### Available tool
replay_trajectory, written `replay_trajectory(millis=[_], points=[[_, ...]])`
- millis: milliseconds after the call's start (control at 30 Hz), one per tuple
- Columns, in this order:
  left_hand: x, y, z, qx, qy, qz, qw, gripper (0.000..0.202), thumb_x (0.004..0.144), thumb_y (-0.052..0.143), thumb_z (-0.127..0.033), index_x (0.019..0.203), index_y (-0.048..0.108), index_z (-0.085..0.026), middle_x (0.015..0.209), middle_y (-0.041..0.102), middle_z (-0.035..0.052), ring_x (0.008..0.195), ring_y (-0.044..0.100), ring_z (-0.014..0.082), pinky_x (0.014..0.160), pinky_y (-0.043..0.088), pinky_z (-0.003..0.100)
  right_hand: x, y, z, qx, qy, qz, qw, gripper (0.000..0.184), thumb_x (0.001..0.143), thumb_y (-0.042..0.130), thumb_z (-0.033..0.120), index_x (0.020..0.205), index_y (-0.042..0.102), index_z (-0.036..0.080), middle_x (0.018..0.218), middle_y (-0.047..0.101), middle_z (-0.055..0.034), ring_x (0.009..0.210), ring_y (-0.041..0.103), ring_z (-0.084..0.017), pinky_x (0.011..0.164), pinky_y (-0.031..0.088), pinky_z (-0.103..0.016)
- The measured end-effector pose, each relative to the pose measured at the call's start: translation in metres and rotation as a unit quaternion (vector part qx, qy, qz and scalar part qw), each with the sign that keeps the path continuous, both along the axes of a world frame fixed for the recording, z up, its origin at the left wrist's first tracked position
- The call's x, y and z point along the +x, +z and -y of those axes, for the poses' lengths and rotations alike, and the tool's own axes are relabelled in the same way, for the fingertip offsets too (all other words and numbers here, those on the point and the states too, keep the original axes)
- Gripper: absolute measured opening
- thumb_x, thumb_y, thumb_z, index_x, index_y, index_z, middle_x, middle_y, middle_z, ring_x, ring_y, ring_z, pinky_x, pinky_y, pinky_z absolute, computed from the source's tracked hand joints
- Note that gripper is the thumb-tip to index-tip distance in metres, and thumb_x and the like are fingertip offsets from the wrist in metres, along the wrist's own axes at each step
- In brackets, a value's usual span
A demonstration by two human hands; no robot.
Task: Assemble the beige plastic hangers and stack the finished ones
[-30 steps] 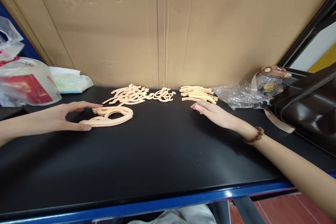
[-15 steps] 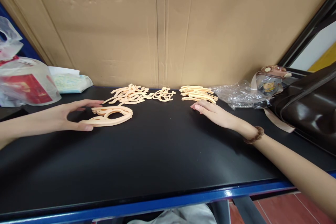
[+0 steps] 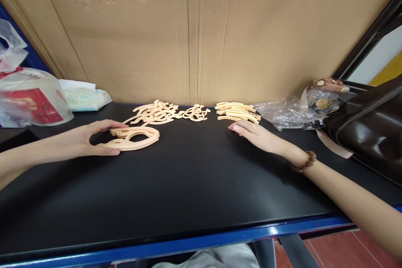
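My left hand reaches in from the left, open, its thumb and fingers apart around the left end of a stack of peach-coloured curved plastic hanger parts. The thumb lies along the near edge of the stack and the fingertips are at its far edge; firm contact cannot be made out. My right hand rests on the black table, fingers loosely bent, with nothing visible in it. Just beyond it lies a pile of slim curved strips. A jumble of curved parts and some small hooks lie along the back.
A cardboard wall closes off the back. At left stand a plastic bag and a soft white-green packet. Crumpled clear wrap, a clear pouch and a dark brown bag fill the right side.
My left hand has moved a little to the right, its thumb and fingers now farther around the stack. My right hand has stayed in place.
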State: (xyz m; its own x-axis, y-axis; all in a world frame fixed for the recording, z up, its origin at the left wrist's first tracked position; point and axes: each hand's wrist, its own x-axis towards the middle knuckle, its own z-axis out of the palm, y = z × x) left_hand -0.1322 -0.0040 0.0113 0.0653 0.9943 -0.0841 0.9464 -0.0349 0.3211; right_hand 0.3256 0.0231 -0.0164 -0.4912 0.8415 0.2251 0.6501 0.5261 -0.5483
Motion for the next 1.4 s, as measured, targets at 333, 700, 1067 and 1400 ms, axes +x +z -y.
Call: replay_trajectory(millis=[333, 700, 1067, 1400], points=[[0.004, -0.0011, 0.0069, 0.033, -0.022, 0.045, 0.998, 0.083, 0.059, 0.063, -0.069, 0.127, 0.051, -0.022, 0.132, 0.057, 0.0054, 0.123, 0.05, 0.0324, 0.106, 0.037, 0.042, 0.0008, 0.0002, 0.0002, -0.003, 0.001, 0.002, 1.0, 0.047, 0.094, 0.034, 0.057, 0.109, 0.062, 0.022, 0.115, 0.063, -0.007, 0.108, 0.056, -0.024, 0.101, 0.039, -0.042], [0.0047, -0.0011, 0.0086, 0.036, -0.008, 0.047, 0.998, 0.085, 0.056, 0.063, -0.073, 0.126, 0.053, -0.027, 0.132, 0.057, 0.003, 0.122, 0.051, 0.032, 0.107, 0.035, 0.044, -0.0002, 0.002, 0.0014, -0.002, 0.0, -0.001, 1.0, 0.048, 0.094, 0.034, 0.057, 0.108, 0.063, 0.022, 0.114, 0.064, -0.007, 0.108, 0.056, -0.024, 0.101, 0.04, -0.043], [0.0072, -0.0014, 0.0086, 0.05, -0.017, 0.03, 0.998, 0.084, 0.056, 0.058, -0.076, 0.121, 0.055, -0.024, 0.127, 0.061, 0.0028, 0.117, 0.055, 0.0311, 0.101, 0.041, 0.039, 0.0007, 0.0005, 0.0007, 0.002, 0.0, 0.001, 1.0, 0.048, 0.094, 0.033, 0.058, 0.107, 0.062, 0.022, 0.114, 0.063, -0.0069, 0.108, 0.056, -0.024, 0.101, 0.039, -0.042], [0.0028, -0.002, 0.0076, 0.033, -0.015, 0.052, 0.998, 0.084, 0.057, 0.063, -0.072, 0.126, 0.052, -0.025, 0.134, 0.055, 0.0046, 0.124, 0.048, 0.0323, 0.109, 0.032, 0.044, 0.0005, 0.0012, 0.0009, -0.002, -0.001, 0.003, 1.0, 0.048, 0.094, 0.033, 0.057, 0.108, 0.062, 0.022, 0.115, 0.063, -0.0069, 0.109, 0.056, -0.024, 0.102, 0.039, -0.043]])
